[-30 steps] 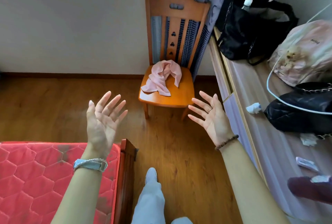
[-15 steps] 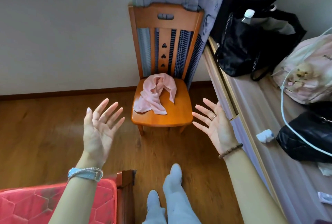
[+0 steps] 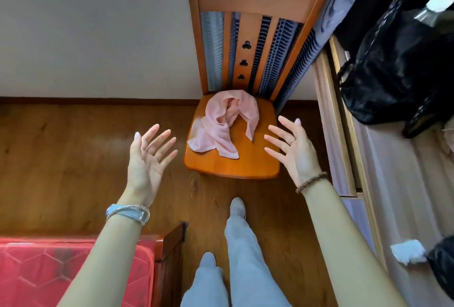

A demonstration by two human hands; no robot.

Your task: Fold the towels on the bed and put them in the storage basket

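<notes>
A crumpled pink towel (image 3: 222, 126) lies on the seat of a wooden chair (image 3: 233, 165) standing against the wall. My left hand (image 3: 147, 156) is raised palm up, fingers spread, to the left of the seat and holds nothing. My right hand (image 3: 293, 148) is also open with fingers apart, hovering over the seat's right edge, a short way from the towel. Neither hand touches the towel. No storage basket is in view.
A bed with a red mattress (image 3: 61, 265) and wooden frame fills the lower left. A table (image 3: 405, 196) along the right carries black bags (image 3: 398, 68) and a white crumpled tissue (image 3: 407, 251). My legs (image 3: 235, 257) stand on the wooden floor before the chair.
I have stepped closer to the chair, so the chair and towel appear larger and nearer. Both open hands have moved forward towards the seat.
</notes>
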